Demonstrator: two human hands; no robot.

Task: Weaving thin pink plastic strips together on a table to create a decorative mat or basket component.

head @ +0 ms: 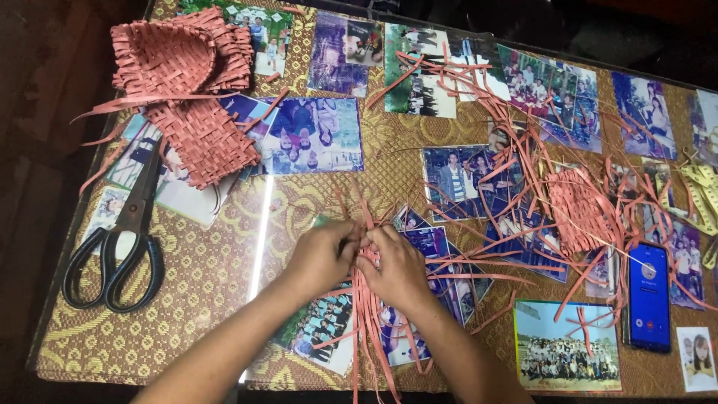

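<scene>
My left hand (323,256) and my right hand (395,267) meet at the middle of the table, both pinching a bundle of thin pink strips (368,314). The strips cross under my fingers, fan out above them and trail down toward the front edge. A small woven pink patch (577,212) lies to the right among loose strips. Two finished woven pink pieces (187,90) rest at the back left.
Black-handled scissors (120,239) lie at the left. A phone (648,296) with a lit blue screen lies at the right. Several photographs (314,135) sit under the glass tabletop over a gold patterned cloth (194,284). A yellow tape measure (703,194) curls at the right edge.
</scene>
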